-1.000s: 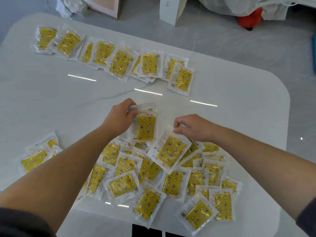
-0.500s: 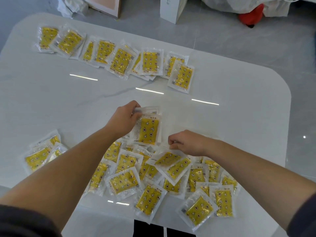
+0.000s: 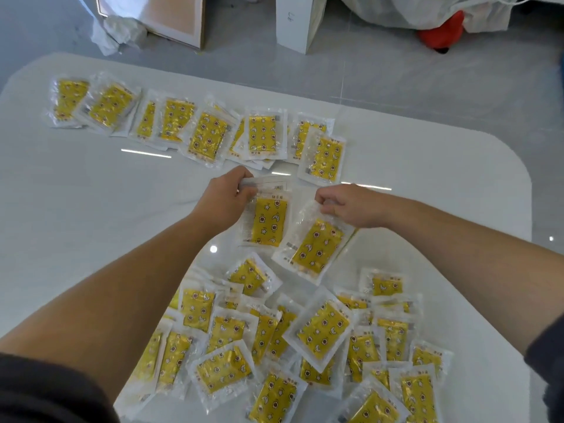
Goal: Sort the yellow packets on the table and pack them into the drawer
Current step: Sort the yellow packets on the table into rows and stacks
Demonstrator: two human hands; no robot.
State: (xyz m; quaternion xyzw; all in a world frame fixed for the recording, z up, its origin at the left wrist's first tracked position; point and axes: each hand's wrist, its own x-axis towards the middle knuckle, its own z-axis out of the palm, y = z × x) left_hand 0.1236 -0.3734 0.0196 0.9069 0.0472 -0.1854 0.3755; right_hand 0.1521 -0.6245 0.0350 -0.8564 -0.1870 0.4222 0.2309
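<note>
Packet stack (image 3: 268, 222) sits in the middle of the frame, and the curled fingers and thumb of the left hand (image 3: 222, 199) grip its upper left corner. Just right of it, a tilted single packet (image 3: 316, 247) extends down from the right hand (image 3: 351, 206), whose fingertips pinch its top edge. A loose pile (image 3: 323, 331) fills the lower part and an overlapping row (image 3: 207, 137) the upper left, all on the white table (image 3: 76, 209).
</note>
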